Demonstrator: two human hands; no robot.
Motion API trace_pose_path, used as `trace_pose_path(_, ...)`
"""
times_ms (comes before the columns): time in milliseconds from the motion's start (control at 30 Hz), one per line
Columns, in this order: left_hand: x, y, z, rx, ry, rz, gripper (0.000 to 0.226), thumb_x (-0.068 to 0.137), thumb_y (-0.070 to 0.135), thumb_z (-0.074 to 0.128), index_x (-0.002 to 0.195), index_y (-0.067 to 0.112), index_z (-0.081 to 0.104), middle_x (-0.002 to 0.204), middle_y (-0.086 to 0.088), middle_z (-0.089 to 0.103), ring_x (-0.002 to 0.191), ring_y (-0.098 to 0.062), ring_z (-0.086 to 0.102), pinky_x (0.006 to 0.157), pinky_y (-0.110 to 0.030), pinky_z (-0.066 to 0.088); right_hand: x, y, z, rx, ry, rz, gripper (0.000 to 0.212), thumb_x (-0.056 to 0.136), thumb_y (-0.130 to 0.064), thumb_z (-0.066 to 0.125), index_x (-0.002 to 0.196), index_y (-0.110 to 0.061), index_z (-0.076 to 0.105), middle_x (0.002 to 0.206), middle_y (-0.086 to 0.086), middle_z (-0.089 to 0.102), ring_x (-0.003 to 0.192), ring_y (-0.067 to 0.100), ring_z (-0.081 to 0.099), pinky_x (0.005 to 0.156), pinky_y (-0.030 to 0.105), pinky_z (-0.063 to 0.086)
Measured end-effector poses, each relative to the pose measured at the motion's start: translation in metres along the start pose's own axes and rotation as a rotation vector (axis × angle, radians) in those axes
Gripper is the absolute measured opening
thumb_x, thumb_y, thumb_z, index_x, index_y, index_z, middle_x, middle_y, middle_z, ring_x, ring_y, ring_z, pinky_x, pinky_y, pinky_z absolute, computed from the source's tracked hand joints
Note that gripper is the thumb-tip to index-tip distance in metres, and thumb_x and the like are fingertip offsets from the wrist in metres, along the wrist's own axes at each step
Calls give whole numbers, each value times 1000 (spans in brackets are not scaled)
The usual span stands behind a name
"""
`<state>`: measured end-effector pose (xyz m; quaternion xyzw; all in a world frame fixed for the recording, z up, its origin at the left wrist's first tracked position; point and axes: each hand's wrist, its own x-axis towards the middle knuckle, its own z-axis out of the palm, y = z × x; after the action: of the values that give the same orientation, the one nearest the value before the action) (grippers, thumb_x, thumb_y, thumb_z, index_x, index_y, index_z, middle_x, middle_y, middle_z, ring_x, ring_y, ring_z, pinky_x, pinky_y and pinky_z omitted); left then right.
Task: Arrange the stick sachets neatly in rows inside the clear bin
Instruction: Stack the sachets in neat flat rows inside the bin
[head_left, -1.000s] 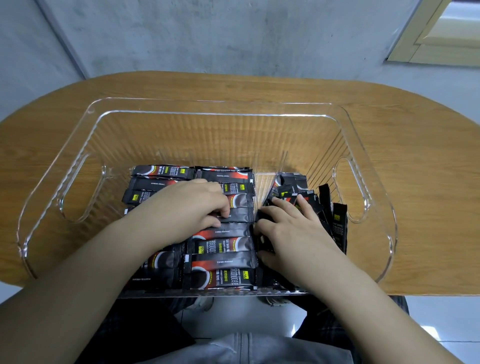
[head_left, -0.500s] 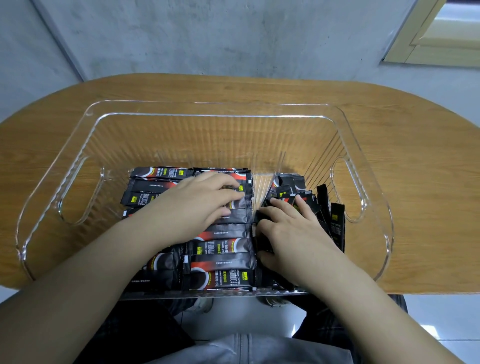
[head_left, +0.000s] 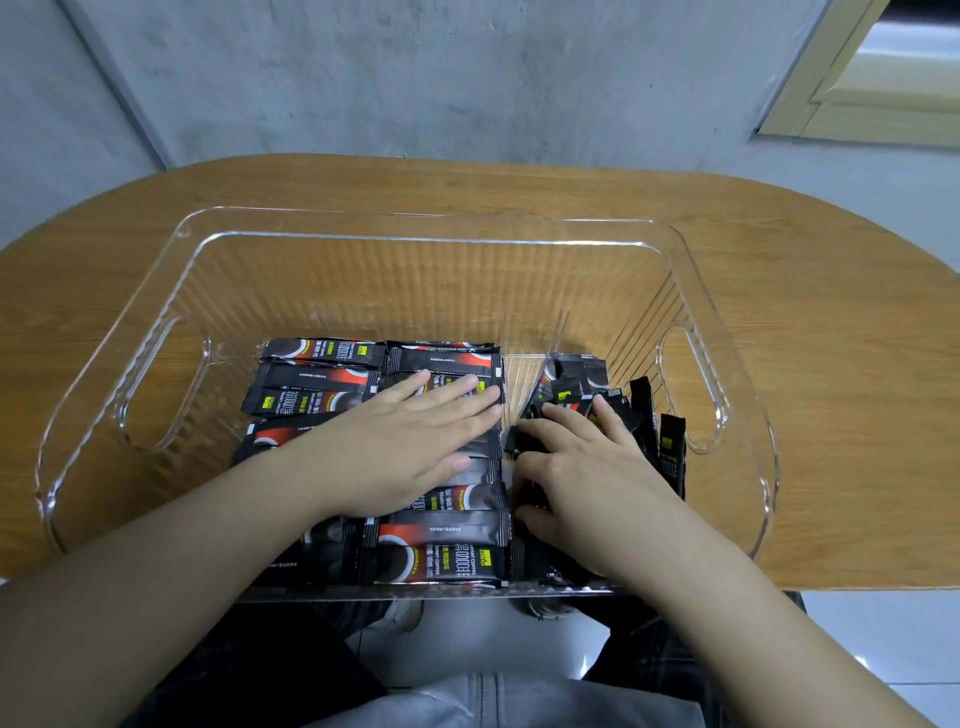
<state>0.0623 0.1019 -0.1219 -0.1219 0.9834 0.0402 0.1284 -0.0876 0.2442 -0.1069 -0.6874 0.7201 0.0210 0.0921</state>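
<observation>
Sachets pressed flat in the bin

Straight fingers of the left hand (head_left: 415, 447) are laid on flat rows of black-and-red sachets (head_left: 441, 551); the right hand (head_left: 587, 478), fingers loosely curled, is rested on upright ones by the bin (head_left: 415, 228)'s right wall.

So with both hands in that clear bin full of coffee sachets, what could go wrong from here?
The left hand lies flat on the flat rows; pressing sideways could push those sachets out of line. The right hand works among loose sachets standing on end by the bin's right wall; they may topple. The clear bin sits at the table's near edge, so a hard nudge might shift it off.
</observation>
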Motion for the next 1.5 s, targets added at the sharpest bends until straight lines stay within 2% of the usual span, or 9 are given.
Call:
trace_pose_path(233, -13, 10, -13, 3, 48, 2, 68, 84, 61, -9, 143, 30, -20, 144, 19, -33, 132, 1, -36, 107, -30, -24, 0, -2, -1, 35, -12, 26, 39, 93, -40, 48, 127, -23, 56, 154, -2, 29, 146, 20, 12, 114, 45, -12)
trace_pose_path(367, -24, 14, -8, 136, 15, 9, 73, 87, 58, 16, 149, 21, 5, 157, 5, -2, 144, -10, -6, 114, -40, 0, 0, -4, -4, 15, -62, 54, 41, 94, -42, 45, 129, -22, 54, 154, -4, 27, 146, 18, 11, 115, 46, -10)
trace_pose_path(467, -24, 16, -8, -26, -32, -15, 77, 76, 70, 1, 137, 31, -28, 142, 18, -39, 127, 3, -42, 110, -31, -23, 1, -4, -7, -25, -113, 63, 50, 93, -51, 45, 133, -22, 49, 156, -6, 22, 146, 16, 7, 115, 45, -10)
trace_pose_path(667, -27, 11, -5, -304, 205, -99, 99, 63, 74, -29, 149, 34, -1, 147, 29, -15, 129, 15, -30, 103, -13, -26, 0, -3, -17, -65, -245, 61, 87, 81, -73, -1, 137, -23, 43, 159, -9, 11, 146, 13, -3, 115, 48, -11)
trace_pose_path(767, -30, 10, 2, -295, 218, -138, 100, 63, 77, -23, 149, 34, 4, 145, 29, -13, 126, 17, -32, 102, -12, -27, -1, -2, -26, -72, -348, 57, 68, 92, -64, 13, 141, -25, 38, 160, -7, 5, 146, 13, -9, 116, 49, -12)
trace_pose_path(900, -31, 8, 5, -350, 255, -162, 82, 73, 61, -10, 148, 34, 11, 148, 28, -4, 127, 17, -27, 104, -13, -23, -2, 1, -39, -149, -509, 4, 84, 81, -78, 27, 148, -26, 27, 160, -7, -4, 145, 12, -16, 116, 49, -12)
trace_pose_path(1067, -28, 11, 9, -347, 288, -142, 91, 70, 71, -11, 148, 33, 16, 152, 24, 2, 132, 12, -22, 105, -15, -21, 5, 5, -44, -253, -561, -71, 82, 82, -71, 45, 148, -26, 27, 160, -4, -2, 146, 17, -14, 115, 52, -11)
trace_pose_path(1233, -29, 14, 11, -310, 296, -115, 102, 64, 74, -28, 148, 35, 13, 152, 25, 1, 131, 12, -24, 97, -9, -29, 5, 8, -47, -267, -616, -96, 67, 85, -65, 48, 144, -39, 29, 160, -4, -7, 145, 17, -17, 113, 55, -14)
trace_pose_path(1500, -27, 13, 12, -339, 293, -129, 99, 64, 78, -19, 147, 36, 18, 152, 25, 4, 128, 15, -25, 98, -9, -26, 5, 14, -56, -416, -680, -151, 57, 92, -62, 36, 144, -43, 26, 159, -5, -13, 143, 19, -24, 107, 59, -22)
